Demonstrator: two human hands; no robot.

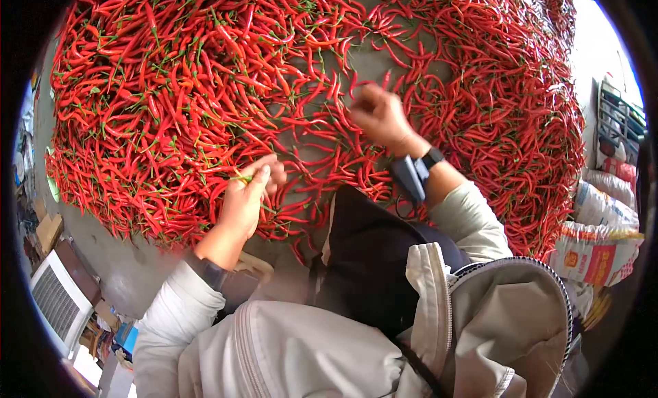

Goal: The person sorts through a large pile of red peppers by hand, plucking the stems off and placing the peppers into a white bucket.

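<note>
My left hand (248,196) is at the inner edge of the left pile of red chili peppers (171,103), thumb and fingers closed together. A yellow-green chili stem (241,178) pokes out of its grip; the rest of what it holds is hidden. Over the thin layer of peppers between the piles hovers my right hand (379,117), slightly blurred, its fingers loosely curled and apart with nothing visible in them. A blurred red chili pepper (386,78) shows just beyond its fingertips. On my right wrist sits a dark band with a grey box-like device (409,177).
A second pile of red chili peppers (493,117) spreads on the right. Printed woven sacks (593,254) and dark green crates (617,120) stand beyond it. At the lower left are a white-framed grille (60,298) and cardboard pieces (49,232). Grey floor (127,271) shows beside the left pile.
</note>
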